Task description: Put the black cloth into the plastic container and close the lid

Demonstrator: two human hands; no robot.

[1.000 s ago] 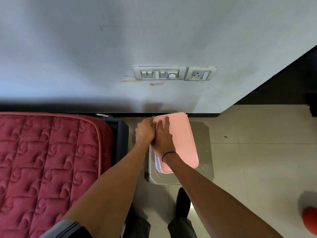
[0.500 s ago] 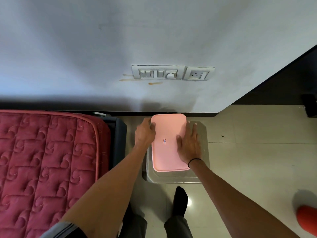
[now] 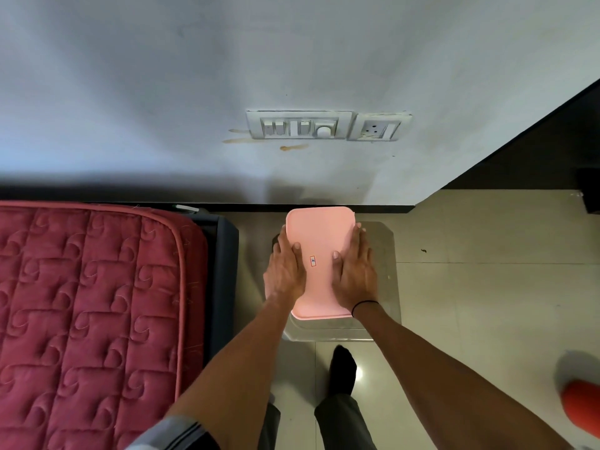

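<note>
We're in a home bedroom here: a quilted red mattress [image 3: 87, 306] fills the left side, pushed close to a plain painted wall [image 3: 162, 92] carrying a switch panel [image 3: 298, 125] and socket [image 3: 378, 126], with glossy floor tiles [image 3: 487, 303] and a small metal stool [image 3: 386, 287] alongside.

Small unreadable sticker [image 3: 312, 260] on pink lid [image 3: 319, 228].
</note>
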